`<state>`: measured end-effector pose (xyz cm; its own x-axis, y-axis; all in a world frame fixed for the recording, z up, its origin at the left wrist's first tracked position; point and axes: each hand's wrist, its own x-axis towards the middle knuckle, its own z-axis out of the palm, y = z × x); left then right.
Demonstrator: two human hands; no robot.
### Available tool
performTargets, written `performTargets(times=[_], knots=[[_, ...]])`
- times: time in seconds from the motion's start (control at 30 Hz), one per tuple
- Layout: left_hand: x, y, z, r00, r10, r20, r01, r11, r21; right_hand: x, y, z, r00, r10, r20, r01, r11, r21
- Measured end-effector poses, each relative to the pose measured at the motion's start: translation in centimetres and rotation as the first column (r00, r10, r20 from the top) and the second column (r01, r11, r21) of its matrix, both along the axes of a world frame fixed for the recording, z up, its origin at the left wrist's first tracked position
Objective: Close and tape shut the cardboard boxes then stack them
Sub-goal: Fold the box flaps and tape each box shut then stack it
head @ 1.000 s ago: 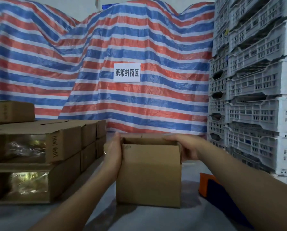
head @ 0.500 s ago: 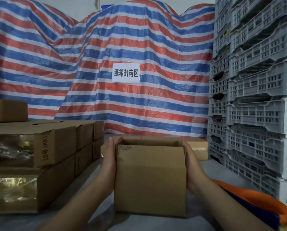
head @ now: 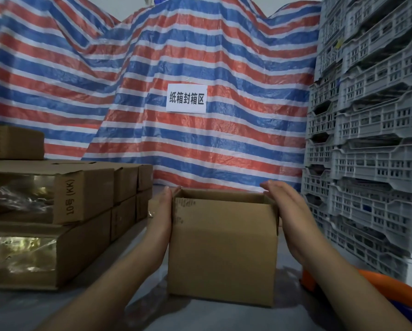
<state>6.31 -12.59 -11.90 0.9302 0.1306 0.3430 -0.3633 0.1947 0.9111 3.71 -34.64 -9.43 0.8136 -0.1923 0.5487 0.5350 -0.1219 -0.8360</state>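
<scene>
A small brown cardboard box [head: 224, 249] stands upright on the grey table in front of me, its top open. My left hand [head: 163, 213] lies flat against the box's left side, fingers straight. My right hand [head: 286, 211] presses flat on the right side, fingertips reaching the top rim. At the left stands a stack of taped cardboard boxes [head: 80, 199], marked "10号 (KK)", with shiny tape on their near ends. An orange and blue tape dispenser [head: 391, 290] lies at the lower right, partly hidden behind my right forearm.
Grey plastic crates [head: 372, 139] are stacked high along the right. A red, white and blue striped tarp [head: 152, 68] with a white paper sign [head: 186, 98] hangs behind the table. A single box [head: 13, 142] tops the left stack.
The right hand came off the box's top edge and now lies flat on its right side. The view shifted and the flat box behind is hidden.
</scene>
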Motion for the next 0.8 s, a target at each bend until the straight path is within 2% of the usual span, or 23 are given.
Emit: performTargets(times=[0.13,0.3,0.47,0.6,0.7,0.8], knots=[[-0.4,0.0,0.7,0.998,0.053,0.022,-0.053,0.998,0.02,-0.4,0.3,0.5,0.999,-0.029,-0.036,0.024,0.99,-0.138],[-0.6,-0.1,0.1,1.0,-0.005,-0.017,0.005,1.0,0.028,-0.3,0.3,0.4,0.991,-0.02,-0.135,0.005,0.994,-0.111],[-0.7,0.2,0.2,1.0,0.01,-0.018,-0.01,1.0,0.02,-0.6,-0.3,0.4,0.949,0.22,-0.225,-0.232,0.972,-0.026],[-0.8,0.3,0.5,1.0,0.004,-0.019,-0.003,1.0,0.02,-0.5,-0.6,0.4,0.912,0.313,-0.266,-0.32,0.947,0.019],[-0.9,0.7,0.4,0.991,-0.108,-0.075,0.112,0.992,0.053,-0.6,-0.6,0.3,0.909,0.325,-0.259,-0.328,0.944,0.035],[-0.8,1.4,0.0,0.975,-0.222,-0.011,0.222,0.974,0.035,-0.5,-0.4,0.3,0.915,0.313,-0.253,-0.311,0.949,0.046]])
